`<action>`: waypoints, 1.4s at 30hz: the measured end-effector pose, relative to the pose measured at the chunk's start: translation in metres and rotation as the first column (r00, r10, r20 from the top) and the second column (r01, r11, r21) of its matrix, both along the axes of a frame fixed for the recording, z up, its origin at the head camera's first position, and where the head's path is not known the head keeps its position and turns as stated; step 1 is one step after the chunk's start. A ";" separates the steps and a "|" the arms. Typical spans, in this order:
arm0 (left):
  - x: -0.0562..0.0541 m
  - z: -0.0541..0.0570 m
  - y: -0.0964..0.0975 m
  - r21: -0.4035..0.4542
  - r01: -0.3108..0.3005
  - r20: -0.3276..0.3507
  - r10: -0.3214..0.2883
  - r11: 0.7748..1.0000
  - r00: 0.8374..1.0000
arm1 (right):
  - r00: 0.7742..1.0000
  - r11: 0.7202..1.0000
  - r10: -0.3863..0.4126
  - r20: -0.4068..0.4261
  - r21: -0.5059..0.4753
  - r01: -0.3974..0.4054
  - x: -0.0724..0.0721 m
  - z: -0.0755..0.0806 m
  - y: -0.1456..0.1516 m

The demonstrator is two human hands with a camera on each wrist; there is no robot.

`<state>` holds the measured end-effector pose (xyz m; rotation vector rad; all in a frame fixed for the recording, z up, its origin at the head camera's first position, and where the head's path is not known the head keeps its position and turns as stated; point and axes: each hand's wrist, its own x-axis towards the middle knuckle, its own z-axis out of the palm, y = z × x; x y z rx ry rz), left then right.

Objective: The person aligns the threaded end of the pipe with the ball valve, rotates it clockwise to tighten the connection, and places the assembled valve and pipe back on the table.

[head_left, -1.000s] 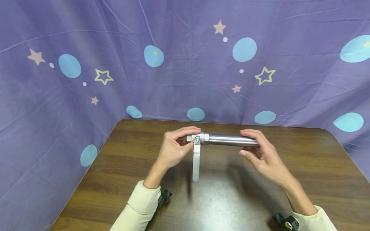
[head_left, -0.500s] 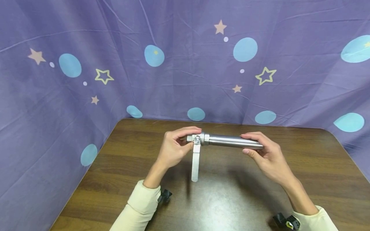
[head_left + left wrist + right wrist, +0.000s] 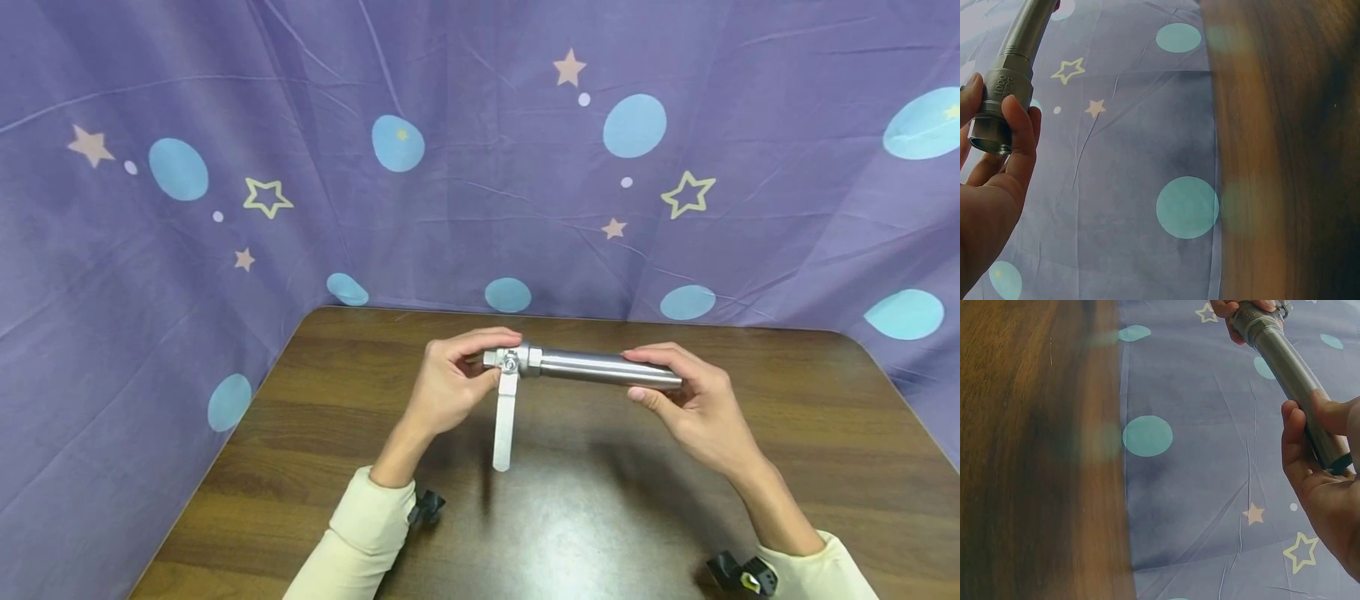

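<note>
A steel ball valve (image 3: 517, 360) with a long flat lever (image 3: 505, 425) is joined to a shiny metal pipe (image 3: 592, 367). Both are held above the table, the pipe lying nearly level and dipping slightly to the right. My left hand (image 3: 453, 387) pinches the valve body between thumb and fingers; in the left wrist view the valve's open threaded end (image 3: 991, 140) faces the camera. On the other side my right hand (image 3: 693, 408) grips the pipe near its free end, thumb below and fingers above. The lever hangs toward me, slightly slanted. In the right wrist view the pipe's open end (image 3: 1338, 464) shows by the palm.
Below lies a brown wooden table (image 3: 300, 467) with a glossy reflection. A purple curtain (image 3: 465, 208) with stars and blue ovals stands behind and beside it. Black wrist cameras (image 3: 427, 508) sit at both cream sleeves (image 3: 360, 525).
The right hand has shifted slightly right along the pipe and now grips it. The pipe's right end has dipped a little, and the lever's lower end has swung slightly left.
</note>
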<state>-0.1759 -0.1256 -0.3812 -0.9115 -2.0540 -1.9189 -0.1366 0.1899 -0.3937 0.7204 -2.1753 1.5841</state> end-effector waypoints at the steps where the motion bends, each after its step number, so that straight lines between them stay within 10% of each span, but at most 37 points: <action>1: 0.000 0.000 0.000 0.000 0.000 0.001 0.000 1.000 1.000 | 1.000 1.000 0.000 0.000 0.000 0.000 0.000 0.000 0.000; 42: 0.000 -0.002 0.002 0.002 -0.008 -0.021 0.008 1.000 1.000 | 0.999 0.997 0.048 0.012 0.063 -0.049 -0.002 -0.002 0.008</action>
